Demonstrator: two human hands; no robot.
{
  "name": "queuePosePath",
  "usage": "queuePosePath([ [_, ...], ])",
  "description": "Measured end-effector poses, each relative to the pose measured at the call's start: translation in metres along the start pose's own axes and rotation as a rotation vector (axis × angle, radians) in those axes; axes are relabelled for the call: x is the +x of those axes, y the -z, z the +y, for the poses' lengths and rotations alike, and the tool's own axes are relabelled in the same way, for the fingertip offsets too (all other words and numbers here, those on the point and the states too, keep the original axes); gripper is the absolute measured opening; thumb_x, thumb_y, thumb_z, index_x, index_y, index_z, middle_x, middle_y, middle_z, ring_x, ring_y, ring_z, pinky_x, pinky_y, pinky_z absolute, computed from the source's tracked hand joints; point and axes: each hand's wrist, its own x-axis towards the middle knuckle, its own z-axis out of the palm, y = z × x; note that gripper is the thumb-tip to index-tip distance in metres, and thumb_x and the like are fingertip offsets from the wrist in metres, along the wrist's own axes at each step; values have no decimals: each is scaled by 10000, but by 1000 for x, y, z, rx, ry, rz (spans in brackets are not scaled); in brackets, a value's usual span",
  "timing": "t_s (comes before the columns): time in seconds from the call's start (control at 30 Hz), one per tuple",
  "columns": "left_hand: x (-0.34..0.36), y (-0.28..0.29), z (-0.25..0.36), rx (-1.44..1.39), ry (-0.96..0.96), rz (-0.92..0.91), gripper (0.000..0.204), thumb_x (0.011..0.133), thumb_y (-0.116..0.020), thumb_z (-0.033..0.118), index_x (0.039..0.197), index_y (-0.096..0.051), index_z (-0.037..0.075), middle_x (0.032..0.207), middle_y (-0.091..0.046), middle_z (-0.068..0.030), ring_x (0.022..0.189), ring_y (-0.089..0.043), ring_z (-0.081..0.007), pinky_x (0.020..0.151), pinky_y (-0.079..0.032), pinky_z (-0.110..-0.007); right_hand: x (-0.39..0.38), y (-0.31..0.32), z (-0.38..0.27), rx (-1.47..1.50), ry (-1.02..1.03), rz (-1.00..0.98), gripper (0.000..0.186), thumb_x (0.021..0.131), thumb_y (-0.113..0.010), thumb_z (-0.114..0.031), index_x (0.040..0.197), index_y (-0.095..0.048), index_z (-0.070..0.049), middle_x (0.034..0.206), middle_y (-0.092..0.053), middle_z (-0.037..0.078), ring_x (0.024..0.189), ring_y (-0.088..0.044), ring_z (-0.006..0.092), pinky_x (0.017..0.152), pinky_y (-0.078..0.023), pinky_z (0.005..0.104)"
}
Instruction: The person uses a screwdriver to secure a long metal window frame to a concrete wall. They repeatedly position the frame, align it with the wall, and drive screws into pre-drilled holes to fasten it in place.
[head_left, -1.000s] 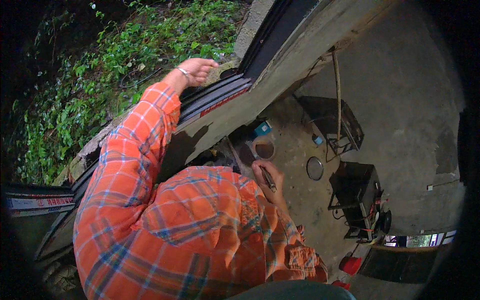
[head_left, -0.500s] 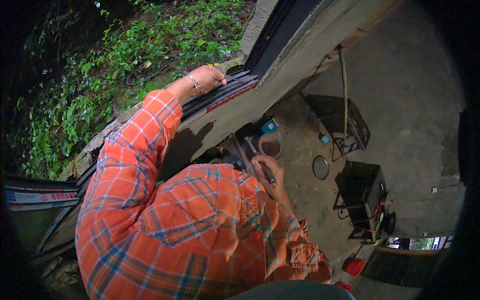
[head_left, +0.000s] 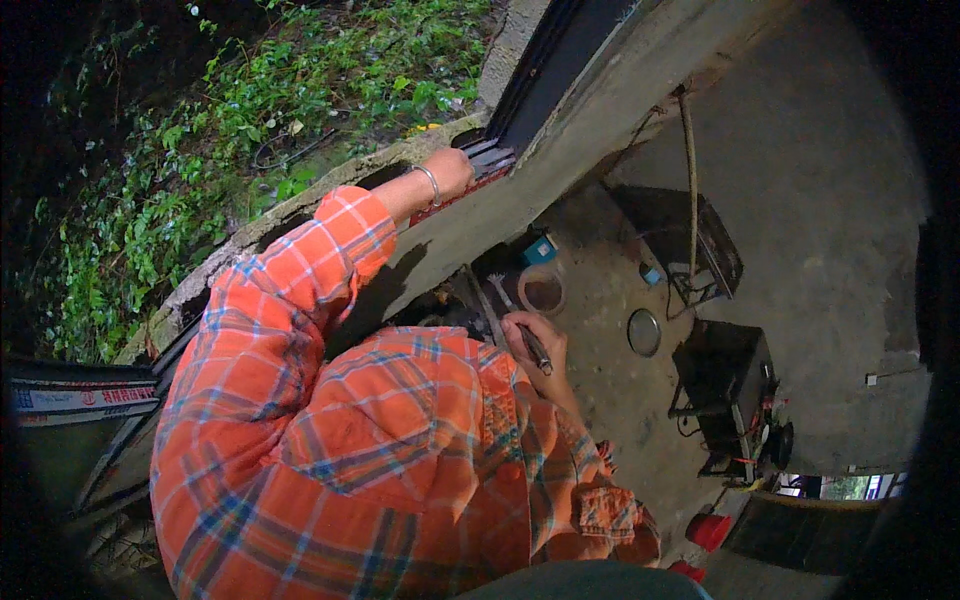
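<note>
My left hand (head_left: 448, 173), with a silver bangle at the wrist, is closed and rests over the dark metal window track (head_left: 488, 156) on the sill. Whatever its fingers may hold is hidden beneath the hand. Lower down, on the inner side of the wall, my right hand (head_left: 538, 345) is wrapped round the dark handle of a slim tool (head_left: 540, 352). That tool's pale, splayed head points up and left, beside a round pale container (head_left: 541, 290) on the floor.
Green plants (head_left: 330, 90) grow outside beyond the rough sill. A dark window frame (head_left: 560, 60) stands at the sill's far end. Inside are a wooden pole (head_left: 689, 180), a black box-shaped stand (head_left: 725, 365), a blue box (head_left: 539, 250), a round lid (head_left: 643, 332) and red footwear (head_left: 707, 531).
My left hand has slid right and slightly nearer along the track, its fingers now turned down out of sight. My right hand and its tool have hardly moved.
</note>
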Motion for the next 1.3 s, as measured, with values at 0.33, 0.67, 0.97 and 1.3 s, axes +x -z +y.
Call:
queuePosePath([
  [0.33, 30, -19, 16, 136, 11, 79, 141, 694, -523, 132, 710, -629, 41, 755, -601, -153, 749, -573, -316, 686, -458, -400, -4, 3, 13, -31, 47, 149, 104, 780, -596, -107, 804, -590, -7, 710, -581, 76, 612, -528, 123, 567, -421, 250],
  [0.67, 21, -6, 6, -326, 68, -17, 109, 703, -509, 92, 743, -596, 41, 711, -592, -118, 680, -564, -274, 643, -448, -375, -4, 7, 26, -4, 73, 119, 115, 783, -599, -122, 814, -600, -12, 709, -588, 60, 614, -531, 109, 563, -424, 232],
  [0.97, 13, -7, 6, -985, 218, 29, 150, 808, -422, 147, 751, -538, 71, 496, -432, 0, 367, -367, -123, 335, -272, -294, -7, 13, 19, -21, -30, 40, 131, 788, -584, -115, 859, -594, -6, 814, -602, 137, 758, -589, 221, 688, -449, 304],
  [1.3, -40, 42, -26, -1812, 605, 512, 130, 839, -430, 154, 803, -525, 74, 451, -279, 72, 342, -221, -67, 316, -163, -229, 1, 5, 18, 29, 34, -7, 123, 785, -578, -100, 865, -592, -9, 833, -601, 141, 764, -588, 244, 689, -449, 304],
])
